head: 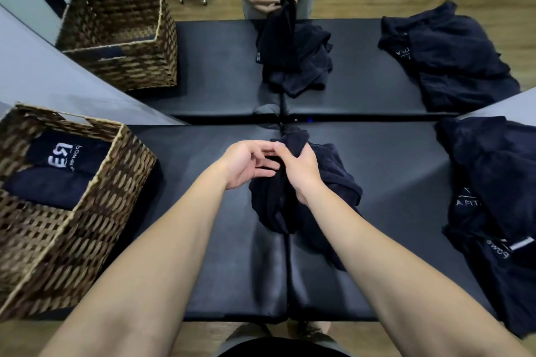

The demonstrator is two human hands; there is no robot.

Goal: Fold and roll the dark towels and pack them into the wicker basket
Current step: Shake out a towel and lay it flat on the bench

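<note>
The right hand (301, 171) grips a bunched dark towel (304, 197) at the desk's (203, 211) middle; the left hand (246, 162) is beside it, fingers relaxed. The basket (58, 211) on the left edge holds rolled towels (58, 165); a towel pile (499, 197) lies at the right edge.

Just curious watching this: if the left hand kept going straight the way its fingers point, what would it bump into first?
Probably the right hand, which grips the crumpled dark towel just beyond the left hand's fingertips; depth is hard to judge.
</note>
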